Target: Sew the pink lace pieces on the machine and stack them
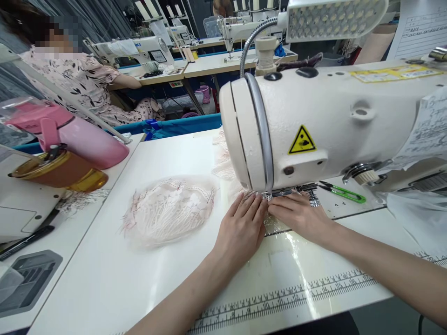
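A cream sewing machine [314, 125] fills the right half of the head view, with a yellow warning sticker on its head. Under its presser foot [275, 193] lies a piece of pale lace fabric [275, 225]. My left hand [242, 228] presses flat on the lace just left of the foot. My right hand [300, 216] lies flat on it just to the right, fingertips at the foot. The two hands nearly touch. A stack of pale pink lace pieces [167, 209] rests on the white table [139, 274] to the left of my hands.
Green thread snips [344, 191] lie on the machine bed at the right. A pink bottle [73, 132] and an amber jar [59, 172] stand at the far left, near a black pen [26, 242]. A seated person [84, 83] works behind. A lamp [331, 16] hangs overhead.
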Motion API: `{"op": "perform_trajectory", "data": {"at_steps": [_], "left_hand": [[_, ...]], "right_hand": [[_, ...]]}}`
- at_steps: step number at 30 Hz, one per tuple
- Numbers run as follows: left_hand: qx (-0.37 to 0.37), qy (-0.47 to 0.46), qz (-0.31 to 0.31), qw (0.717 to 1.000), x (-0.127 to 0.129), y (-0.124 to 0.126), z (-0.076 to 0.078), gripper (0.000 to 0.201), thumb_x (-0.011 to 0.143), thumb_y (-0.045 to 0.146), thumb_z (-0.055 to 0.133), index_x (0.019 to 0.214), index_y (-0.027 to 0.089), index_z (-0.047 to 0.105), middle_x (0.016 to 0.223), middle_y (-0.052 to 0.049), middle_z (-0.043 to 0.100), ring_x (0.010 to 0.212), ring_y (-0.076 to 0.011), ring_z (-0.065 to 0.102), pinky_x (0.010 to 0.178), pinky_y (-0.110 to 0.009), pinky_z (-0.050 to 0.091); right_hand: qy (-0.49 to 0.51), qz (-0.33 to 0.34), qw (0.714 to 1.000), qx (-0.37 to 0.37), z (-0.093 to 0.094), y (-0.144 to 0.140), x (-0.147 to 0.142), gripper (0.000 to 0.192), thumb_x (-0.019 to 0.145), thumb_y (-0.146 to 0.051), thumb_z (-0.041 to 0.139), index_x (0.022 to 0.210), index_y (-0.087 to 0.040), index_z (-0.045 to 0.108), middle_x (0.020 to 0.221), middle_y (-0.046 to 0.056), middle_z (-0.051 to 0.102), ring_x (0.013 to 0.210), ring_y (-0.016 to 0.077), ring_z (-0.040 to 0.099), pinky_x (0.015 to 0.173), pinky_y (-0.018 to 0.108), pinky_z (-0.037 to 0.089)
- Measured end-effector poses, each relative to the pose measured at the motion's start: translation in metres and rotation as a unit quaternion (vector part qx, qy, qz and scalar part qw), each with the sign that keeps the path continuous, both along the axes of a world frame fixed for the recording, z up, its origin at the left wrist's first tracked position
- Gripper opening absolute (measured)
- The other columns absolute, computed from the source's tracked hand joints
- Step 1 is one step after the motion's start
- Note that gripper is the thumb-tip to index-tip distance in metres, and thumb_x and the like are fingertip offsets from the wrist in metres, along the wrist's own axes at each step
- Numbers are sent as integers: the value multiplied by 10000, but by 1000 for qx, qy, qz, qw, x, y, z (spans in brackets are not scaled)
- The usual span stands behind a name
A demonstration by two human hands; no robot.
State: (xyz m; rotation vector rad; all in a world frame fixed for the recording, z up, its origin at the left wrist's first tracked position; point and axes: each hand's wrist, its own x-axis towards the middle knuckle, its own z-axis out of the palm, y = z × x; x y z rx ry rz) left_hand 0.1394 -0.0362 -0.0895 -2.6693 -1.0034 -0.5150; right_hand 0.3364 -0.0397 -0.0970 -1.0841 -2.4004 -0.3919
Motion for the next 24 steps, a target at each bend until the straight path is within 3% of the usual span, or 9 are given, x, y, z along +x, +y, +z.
{"op": "perform_trajectory", "data": {"at_steps": [6,12,18,24], "left_hand": [[9,-3,6,1000,2,-1,0,375,893,198,442,1225,100,586,1252,-115,620,1166,-259,587,1048,-463,434],[7,-7,5,1000,3,-2,-1,383,886,191,451,1239,104,575,1266,-119,609,1184,-266,573,1054,-467,430],[3,2,6,1000,3,-2,0,394,894,200,447,1255,98,568,1280,-129,599,1197,-269,561,1053,-454,435],[-30,1,28,999,4,0,0,389,905,213,436,1262,125,562,1307,-110,584,1231,-257,533,1077,-444,409]], "right_hand": [[-9,-34,999,38,3,1,-1,258,837,-18,503,883,-235,635,899,-45,688,778,137,557,672,310,347],[-14,-68,996,53,8,1,3,219,847,-77,534,912,-251,650,871,-35,690,731,144,585,731,330,401],[99,-29,993,-53,24,7,3,319,906,-111,419,853,-286,681,867,-22,698,837,155,602,775,332,469],[144,-16,981,-131,19,14,5,324,927,-187,398,872,-309,693,834,-22,704,801,156,623,752,328,494]]}}
